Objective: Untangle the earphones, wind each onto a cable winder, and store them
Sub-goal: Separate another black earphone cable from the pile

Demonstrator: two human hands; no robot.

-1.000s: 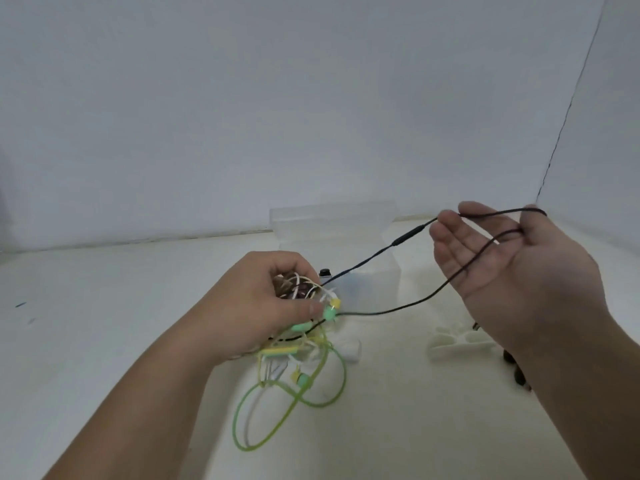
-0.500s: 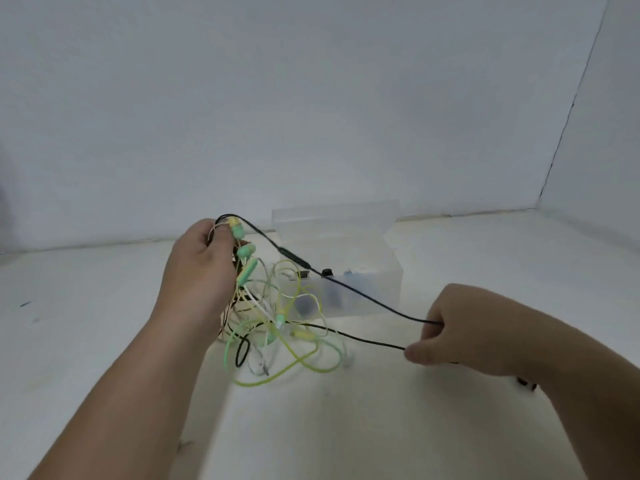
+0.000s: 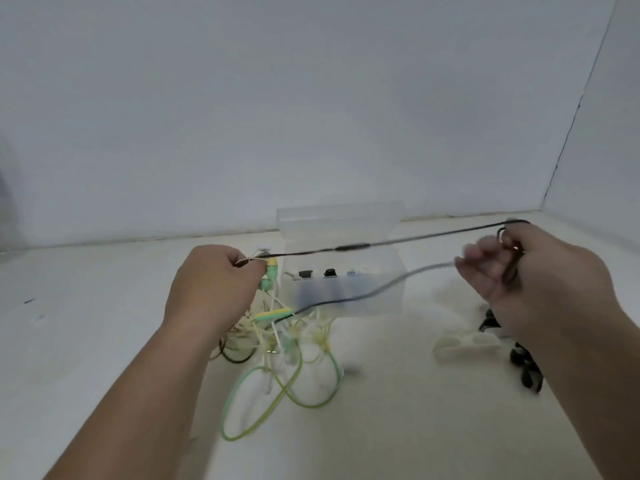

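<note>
We see the left hand (image 3: 211, 289) with its fingers curled tight round the top of the tangle of earphones (image 3: 277, 341). The tangle's green and white loops hang down to the white table (image 3: 86, 323). A black cable (image 3: 349, 247) runs in two strands from that fist, across the clear box (image 3: 346, 220), to the right hand (image 3: 530, 271), whose blurred fingers curl round it. Below that hand a white winder (image 3: 464, 344) lies on the table, beside black pieces (image 3: 526, 368) we cannot make out.

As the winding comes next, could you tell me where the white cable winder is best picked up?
Likely from above: the white cable winder lies flat on the table, so pinch its middle across the long sides, coming from its free left end.
</note>
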